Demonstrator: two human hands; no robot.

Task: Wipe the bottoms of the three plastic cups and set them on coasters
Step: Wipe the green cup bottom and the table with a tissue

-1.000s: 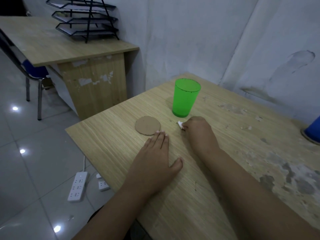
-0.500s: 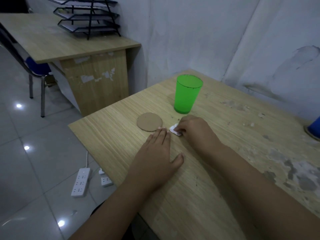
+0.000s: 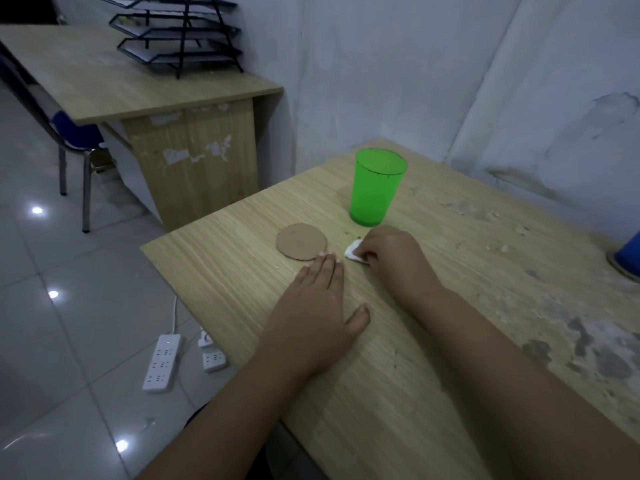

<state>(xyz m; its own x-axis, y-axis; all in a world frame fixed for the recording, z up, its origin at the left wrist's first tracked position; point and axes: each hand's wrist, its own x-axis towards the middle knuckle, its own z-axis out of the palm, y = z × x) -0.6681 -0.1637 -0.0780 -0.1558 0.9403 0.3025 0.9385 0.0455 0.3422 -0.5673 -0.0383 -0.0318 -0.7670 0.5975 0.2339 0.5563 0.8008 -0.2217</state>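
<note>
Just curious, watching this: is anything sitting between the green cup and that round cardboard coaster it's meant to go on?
Nothing visible. The green cup stands just behind and to the right of the coaster, with bare table between them. The left hand lies flat beside the coaster; the right hand pinches a white wipe.

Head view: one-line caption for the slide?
Right hand pinches a white wipe beside the cardboard coaster; left hand rests flat on the table, green cup upright behind.
</note>
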